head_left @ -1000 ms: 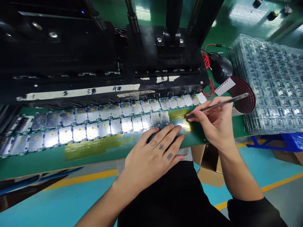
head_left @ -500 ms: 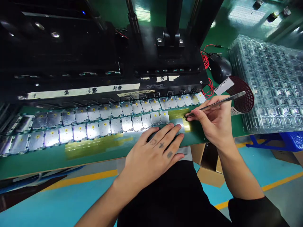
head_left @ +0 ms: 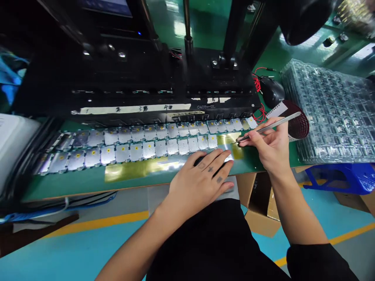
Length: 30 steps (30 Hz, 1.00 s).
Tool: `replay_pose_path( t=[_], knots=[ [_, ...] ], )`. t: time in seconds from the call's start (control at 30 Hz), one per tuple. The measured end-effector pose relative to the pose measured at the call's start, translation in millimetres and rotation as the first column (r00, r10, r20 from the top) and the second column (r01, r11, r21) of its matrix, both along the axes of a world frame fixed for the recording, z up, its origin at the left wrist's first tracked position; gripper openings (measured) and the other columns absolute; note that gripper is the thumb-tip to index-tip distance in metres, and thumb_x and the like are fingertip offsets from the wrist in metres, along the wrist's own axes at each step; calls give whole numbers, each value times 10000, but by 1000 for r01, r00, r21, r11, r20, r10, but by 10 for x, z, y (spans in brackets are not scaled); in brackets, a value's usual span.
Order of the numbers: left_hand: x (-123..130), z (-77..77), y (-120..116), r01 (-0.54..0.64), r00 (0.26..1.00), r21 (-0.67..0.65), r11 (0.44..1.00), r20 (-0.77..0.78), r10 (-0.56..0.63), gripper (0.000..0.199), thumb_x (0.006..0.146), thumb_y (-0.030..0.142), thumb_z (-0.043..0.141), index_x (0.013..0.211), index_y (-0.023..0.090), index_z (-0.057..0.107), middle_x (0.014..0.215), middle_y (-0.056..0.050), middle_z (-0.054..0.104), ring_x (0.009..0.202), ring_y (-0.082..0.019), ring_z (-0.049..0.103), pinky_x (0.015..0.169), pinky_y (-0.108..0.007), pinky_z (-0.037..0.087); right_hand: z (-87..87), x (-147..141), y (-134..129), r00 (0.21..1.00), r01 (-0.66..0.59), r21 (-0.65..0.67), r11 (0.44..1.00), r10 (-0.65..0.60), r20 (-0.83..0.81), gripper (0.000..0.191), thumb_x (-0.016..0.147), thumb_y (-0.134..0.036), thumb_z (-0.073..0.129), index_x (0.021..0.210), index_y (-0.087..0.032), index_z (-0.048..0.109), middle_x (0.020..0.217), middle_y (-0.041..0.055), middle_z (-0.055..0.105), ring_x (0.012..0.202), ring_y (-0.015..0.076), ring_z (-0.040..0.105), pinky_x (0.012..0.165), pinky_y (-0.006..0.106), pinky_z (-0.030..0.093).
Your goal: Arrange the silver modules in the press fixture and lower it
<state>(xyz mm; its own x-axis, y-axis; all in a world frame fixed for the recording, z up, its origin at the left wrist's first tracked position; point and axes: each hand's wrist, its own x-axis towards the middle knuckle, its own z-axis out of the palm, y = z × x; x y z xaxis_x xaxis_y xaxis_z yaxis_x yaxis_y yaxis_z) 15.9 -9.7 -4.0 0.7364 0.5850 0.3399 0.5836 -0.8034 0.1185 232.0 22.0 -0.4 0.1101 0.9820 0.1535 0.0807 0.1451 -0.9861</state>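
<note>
My right hand (head_left: pixel 272 146) pinches a pair of metal tweezers (head_left: pixel 281 121) near their dark lower end. Their point is down at the yellow tape (head_left: pixel 225 139) on the green bench, past the right end of the front row. My left hand (head_left: pixel 202 179) lies at the bench's front edge, fingers stretched out and slightly apart. A dark rounded object (head_left: pixel 199 160) shows partly beneath it; its kind is hidden. Two rows of silver metal-covered boards (head_left: pixel 160 148), many with small yellow dots, run left from the tweezers.
A black machine (head_left: pixel 140 105) with numbered tape strips stands behind the rows. To the right are a dark red perforated piece (head_left: pixel 297 121), red wires (head_left: pixel 258 84), a black computer mouse (head_left: pixel 272 90) and stacked clear trays (head_left: pixel 336 113). A blue stool (head_left: pixel 351 177) and cardboard boxes (head_left: pixel 260 218) are below.
The camera's view has swung left, bringing a white object and cables into sight. Both hands stay at nearly the same spots on the bench, the right still holding the tweezers.
</note>
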Motion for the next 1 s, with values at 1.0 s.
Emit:
replay_pose_path(
  t=[1.0],
  knots=[
    [-502,15,34,-25,999,36,999,36,23,493,1020,522,411,1255,142,619,1395,-93,610,1301,-253,558,1022,-413,433,51,-805,300,989,-150,-161,976,147,-27,545,788,-576,731,978,-296,305,694,-58,656,595,181,711,423,256,506]
  ],
)
